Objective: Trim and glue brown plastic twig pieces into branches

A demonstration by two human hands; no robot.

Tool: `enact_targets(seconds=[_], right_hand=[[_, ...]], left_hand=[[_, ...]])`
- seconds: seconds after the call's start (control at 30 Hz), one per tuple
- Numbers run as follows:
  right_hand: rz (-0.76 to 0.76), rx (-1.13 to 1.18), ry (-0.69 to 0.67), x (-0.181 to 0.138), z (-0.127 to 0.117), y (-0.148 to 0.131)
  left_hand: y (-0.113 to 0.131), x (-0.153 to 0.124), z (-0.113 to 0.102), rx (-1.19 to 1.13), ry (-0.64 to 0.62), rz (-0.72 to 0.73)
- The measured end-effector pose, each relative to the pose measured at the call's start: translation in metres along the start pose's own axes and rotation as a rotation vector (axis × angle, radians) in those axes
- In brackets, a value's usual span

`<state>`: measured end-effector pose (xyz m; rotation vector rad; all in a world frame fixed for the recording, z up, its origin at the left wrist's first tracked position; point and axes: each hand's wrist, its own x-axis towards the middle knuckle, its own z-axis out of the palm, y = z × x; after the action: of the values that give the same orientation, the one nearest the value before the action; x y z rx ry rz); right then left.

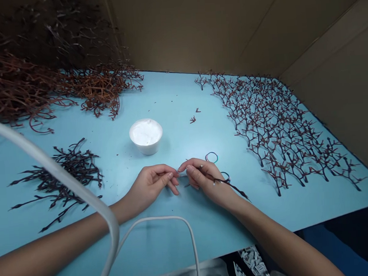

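Over the middle of the table, my left hand [152, 184] has its thumb and index finger pressed together. Whatever sits between those fingertips is too small to make out. My right hand [204, 176] almost meets it, fingers curled and pinched around a dark brown artificial twig [234, 188], whose end sticks out over the wrist. A thin pale piece shows between the two hands. Just beyond them stands a white cup [148, 149] filled with a white, paste-like substance [146, 132]. Thin coloured loops [211, 157] lie beside my right hand.
Dark twig stems [69, 173] are heaped at left, with reddish-brown branches [12, 78] piled behind. Several rows of branched twigs [264, 119] cover the right side. Small twig bits [193, 119] lie mid-table. A white curved tube [63, 176] crosses the foreground. Brown panels [195, 28] enclose the back.
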<state>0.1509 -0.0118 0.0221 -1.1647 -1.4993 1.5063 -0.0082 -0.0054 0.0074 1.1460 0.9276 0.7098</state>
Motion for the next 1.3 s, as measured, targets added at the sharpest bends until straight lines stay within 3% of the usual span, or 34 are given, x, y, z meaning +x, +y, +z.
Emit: enact_targets(seconds=[0.87,1.07,1.3], right_hand=[[0.105,0.08,0.015,0.003,0.005,-0.001],[0.18,0.107,0.121,0.004,0.005,0.001],[0.087,0.217,0.11,0.003,0.006,0.009]], left_hand=[[-0.003,-0.003,0.001,0.018,0.024,0.028],[-0.005,-0.002,0.0,0.03,0.02,0.034],[-0.001,-0.003,0.0,0.009,0.026,0.043]])
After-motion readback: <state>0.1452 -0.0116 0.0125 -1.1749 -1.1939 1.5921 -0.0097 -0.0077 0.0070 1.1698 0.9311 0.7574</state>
